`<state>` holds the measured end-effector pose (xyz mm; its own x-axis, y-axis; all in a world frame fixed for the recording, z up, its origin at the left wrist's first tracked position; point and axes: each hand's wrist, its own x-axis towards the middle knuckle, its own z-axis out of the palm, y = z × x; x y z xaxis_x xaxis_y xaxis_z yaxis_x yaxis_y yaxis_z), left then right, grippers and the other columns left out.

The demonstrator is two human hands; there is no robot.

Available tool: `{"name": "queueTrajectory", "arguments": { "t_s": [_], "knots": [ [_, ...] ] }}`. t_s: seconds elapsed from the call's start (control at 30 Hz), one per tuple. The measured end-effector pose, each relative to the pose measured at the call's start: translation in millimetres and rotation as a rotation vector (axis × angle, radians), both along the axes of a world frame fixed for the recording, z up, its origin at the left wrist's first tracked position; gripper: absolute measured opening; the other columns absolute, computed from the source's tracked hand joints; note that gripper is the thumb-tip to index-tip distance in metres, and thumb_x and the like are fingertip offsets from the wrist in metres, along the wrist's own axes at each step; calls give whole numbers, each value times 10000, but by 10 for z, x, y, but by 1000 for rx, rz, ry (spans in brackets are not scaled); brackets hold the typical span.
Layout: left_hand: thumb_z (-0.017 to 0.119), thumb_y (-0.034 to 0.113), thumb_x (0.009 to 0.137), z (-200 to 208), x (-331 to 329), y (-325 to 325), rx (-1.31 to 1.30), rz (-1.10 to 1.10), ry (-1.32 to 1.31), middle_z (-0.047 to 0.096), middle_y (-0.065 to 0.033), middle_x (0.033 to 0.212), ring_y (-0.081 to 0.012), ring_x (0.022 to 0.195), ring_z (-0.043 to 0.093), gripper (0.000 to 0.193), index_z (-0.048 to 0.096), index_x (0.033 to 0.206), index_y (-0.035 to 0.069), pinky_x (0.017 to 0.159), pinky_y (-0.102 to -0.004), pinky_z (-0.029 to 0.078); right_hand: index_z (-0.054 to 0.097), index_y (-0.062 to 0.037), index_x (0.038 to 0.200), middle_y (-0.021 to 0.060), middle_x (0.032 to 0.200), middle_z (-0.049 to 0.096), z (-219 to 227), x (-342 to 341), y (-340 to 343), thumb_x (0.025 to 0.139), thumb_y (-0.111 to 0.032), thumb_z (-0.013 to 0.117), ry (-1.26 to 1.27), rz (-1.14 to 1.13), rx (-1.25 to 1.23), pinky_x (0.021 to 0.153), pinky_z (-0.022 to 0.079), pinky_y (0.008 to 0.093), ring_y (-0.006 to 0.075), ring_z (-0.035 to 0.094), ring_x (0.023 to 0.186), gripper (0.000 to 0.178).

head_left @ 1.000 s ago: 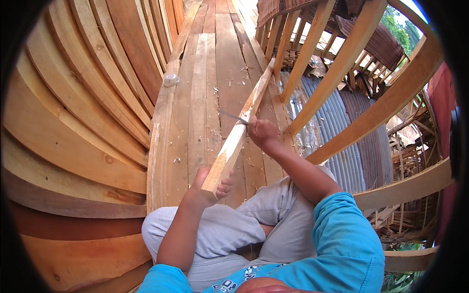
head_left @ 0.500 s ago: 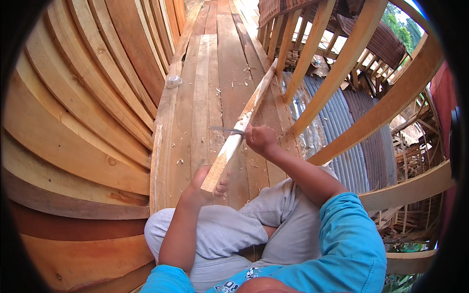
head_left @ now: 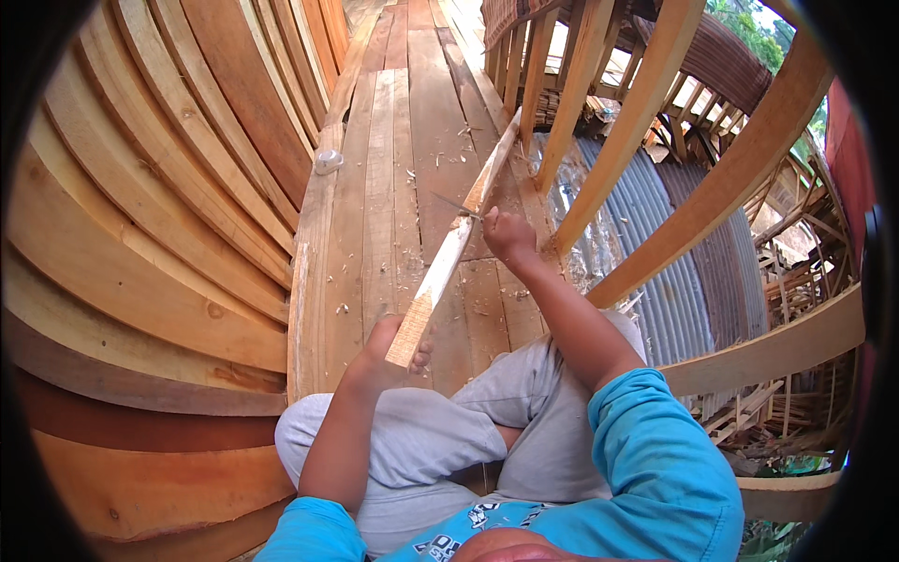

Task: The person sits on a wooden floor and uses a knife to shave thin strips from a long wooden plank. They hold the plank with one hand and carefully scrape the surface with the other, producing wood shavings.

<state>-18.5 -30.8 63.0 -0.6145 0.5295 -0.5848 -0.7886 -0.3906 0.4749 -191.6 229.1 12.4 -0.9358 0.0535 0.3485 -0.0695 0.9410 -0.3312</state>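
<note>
- The plank floor runs ahead, strewn with pale wood shavings.
- Curved hull boards rise on the left; slanted ribs and corrugated metal sheeting stand on the right.
- A long wooden strip slants over the floor.
- Left hand: fingers wrapped around the strip's near end.
- Right hand: fingers closed on a thin blade at mid-strip.

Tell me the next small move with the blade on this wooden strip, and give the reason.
Probably push the blade a short stroke further along the strip, away from the body. The right hand holds it against the strip's edge about midway, the left hand grips the near end, and shavings on the plank floor suggest whittling underway.
</note>
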Motion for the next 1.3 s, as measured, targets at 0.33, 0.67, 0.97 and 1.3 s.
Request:
{"name": "queueTrajectory", "arguments": {
  "t_s": [0.33, 0.67, 0.97, 1.3],
  "knots": [
    [384, 343, 1000, -68, -13, 68, -282, -18, 152, 547, -63, 641, -126, 451, 510, 359, 554, 981, 27, 378, -238, 404, 605, -18, 517, 203, 549, 598, 180, 442, -195, 961, -329, 401, 91, 357, -10, 552, 500, 541, 406, 602, 498, 580],
    [329, 364, 1036, -219, 70, 131, -489, -1, 264, 548, -67, 613, -169, 436, 520, 395, 566, 993, 52, 401, -302, 440, 668, -28, 609, 222, 634, 643, 81, 416, -108, 955, -349, 389, -12, 167, -25, 592, 520, 537, 412, 648, 588, 548],
    [344, 346, 1022, -166, 48, 79, -461, -18, 278, 573, -60, 638, -149, 437, 520, 359, 568, 1008, 65, 395, -288, 431, 662, -38, 596, 208, 604, 633, 90, 520, -282, 961, -362, 392, -20, 206, 17, 577, 521, 522, 405, 647, 577, 557],
    [372, 347, 1013, -165, 36, 7, -453, 7, 253, 566, -48, 643, -131, 457, 532, 327, 574, 1014, 90, 393, -277, 431, 675, -88, 629, 159, 582, 636, 141, 565, -281, 955, -350, 414, -26, 301, 127, 514, 507, 495, 333, 647, 520, 494]
  ]
}}
